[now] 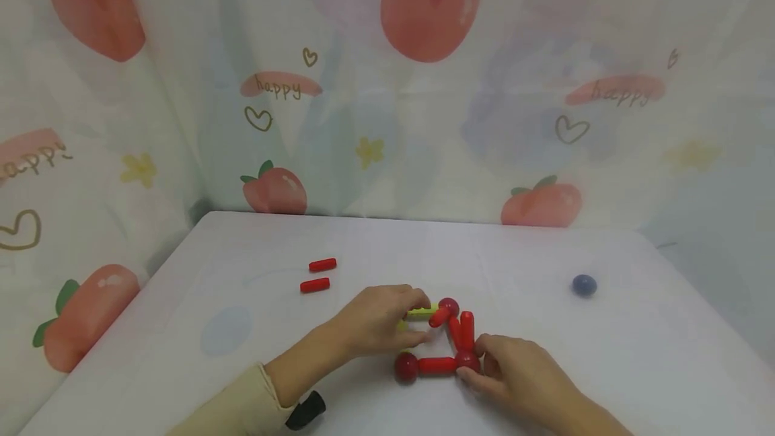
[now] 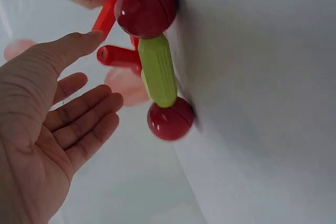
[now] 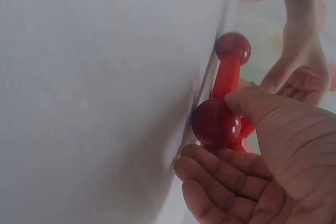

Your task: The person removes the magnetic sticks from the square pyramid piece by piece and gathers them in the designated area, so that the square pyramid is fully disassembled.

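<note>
A frame of red balls joined by red and yellow-green rods lies on the white table. My right hand (image 1: 527, 372) pinches its near right red ball (image 1: 467, 360) between thumb and fingers. From that ball a red rod (image 1: 437, 365) runs left to another red ball (image 1: 406, 367), and a second red rod (image 1: 467, 330) sticks up. My left hand (image 1: 378, 321) hovers over the frame's left side, fingers spread and holding nothing. A yellow-green rod (image 2: 158, 72) joins two red balls in the left wrist view. At the far right corner ball (image 1: 448, 307), a short red rod (image 1: 438, 317) points outward.
Two loose red rods, one farther back (image 1: 323, 264) and one nearer (image 1: 315, 285), lie left of the frame. A dark blue ball (image 1: 584, 285) sits at the right. Fruit-patterned cloth (image 1: 387, 120) hangs behind and left of the table (image 1: 514, 274).
</note>
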`<state>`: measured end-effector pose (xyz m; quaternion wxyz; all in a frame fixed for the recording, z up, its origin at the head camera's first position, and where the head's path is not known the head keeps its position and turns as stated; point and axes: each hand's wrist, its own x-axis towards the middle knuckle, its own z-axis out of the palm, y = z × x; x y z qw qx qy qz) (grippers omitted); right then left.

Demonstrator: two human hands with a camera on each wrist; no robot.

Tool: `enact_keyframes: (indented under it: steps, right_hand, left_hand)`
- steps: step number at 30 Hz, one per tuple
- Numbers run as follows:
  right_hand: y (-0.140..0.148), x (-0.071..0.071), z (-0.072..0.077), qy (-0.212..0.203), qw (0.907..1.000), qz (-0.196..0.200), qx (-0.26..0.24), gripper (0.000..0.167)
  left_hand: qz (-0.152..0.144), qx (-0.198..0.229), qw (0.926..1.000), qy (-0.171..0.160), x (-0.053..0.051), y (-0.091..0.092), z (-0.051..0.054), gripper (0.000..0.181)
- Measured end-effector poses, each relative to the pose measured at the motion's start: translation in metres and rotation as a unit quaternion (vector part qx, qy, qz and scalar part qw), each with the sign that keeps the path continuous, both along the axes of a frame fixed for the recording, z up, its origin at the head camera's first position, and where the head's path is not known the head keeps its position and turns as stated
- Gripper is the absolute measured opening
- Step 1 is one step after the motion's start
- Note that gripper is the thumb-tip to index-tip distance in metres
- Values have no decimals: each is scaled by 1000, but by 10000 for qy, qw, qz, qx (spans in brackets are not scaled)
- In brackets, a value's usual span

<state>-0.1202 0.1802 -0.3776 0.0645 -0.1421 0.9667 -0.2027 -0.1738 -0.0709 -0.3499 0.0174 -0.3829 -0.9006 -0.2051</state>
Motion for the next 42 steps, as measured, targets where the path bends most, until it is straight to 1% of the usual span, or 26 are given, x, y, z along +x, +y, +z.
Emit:
enact_keyframes:
  steps: [3, 6, 9, 12, 15, 17, 19, 21, 23, 26, 30, 34, 37, 40, 42]
  right_hand:
    - [5, -2, -1, -10, 9995, 298, -87, 29]
    - [10, -5, -1, -103, 9982, 574, -140, 31]
    - [15, -7, 0, -184, 9959, 868, -154, 37]
    - [19, -8, 1, -134, 9931, 1160, -90, 42]
    - [21, -8, 2, -51, 9914, 1305, 10, 44]
    - [20, -7, 3, -24, 9914, 1305, 59, 44]
    - [19, -6, 3, -13, 9923, 1235, 110, 45]
    - [18, -5, 4, -39, 9939, 1089, 154, 45]
    - [18, -4, 4, -85, 9954, 937, 158, 45]
    - [16, -3, 5, -165, 9974, 678, 158, 46]
    - [17, -4, 7, -115, 9981, 569, 230, 46]
    - [20, -7, 8, 22, 9975, 638, 316, 45]
    - [21, -8, 8, -48, 9979, 584, 279, 46]
    - [22, -8, 8, -155, 9982, 544, 213, 46]
    - [23, -8, 7, -156, 9979, 605, 150, 46]
  left_hand:
    - [-160, -462, 9984, 296, 0, 12, -1, 39]
    - [-270, -793, 9953, 483, -1, 18, -3, 39]
    - [-379, -991, 9930, 517, 0, 20, -5, 33]
    - [-470, -998, 9929, 451, 0, 20, -7, 29]
    - [-357, -725, 9966, 141, -1, 17, -8, 26]
    - [-223, -433, 9987, -176, -3, 14, -9, 25]
    - [-72, -55, 9984, -565, -5, 11, -11, 22]
    - [15, 332, 9952, -918, -8, 8, -13, 20]
    - [66, 696, 9903, -1198, -12, 3, -16, 18]
    - [83, 1015, 9841, -1455, -17, -7, -20, 18]
    - [68, 1156, 9778, -1748, -22, -17, -24, 21]
    - [49, 1247, 9723, -1976, -27, -24, -30, 25]
    - [54, 1400, 9673, -2116, -30, -28, -35, 26]
    - [34, 1592, 9604, -2284, -31, -31, -38, 25]
    - [6, 1684, 9564, -2387, -31, -32, -39, 25]
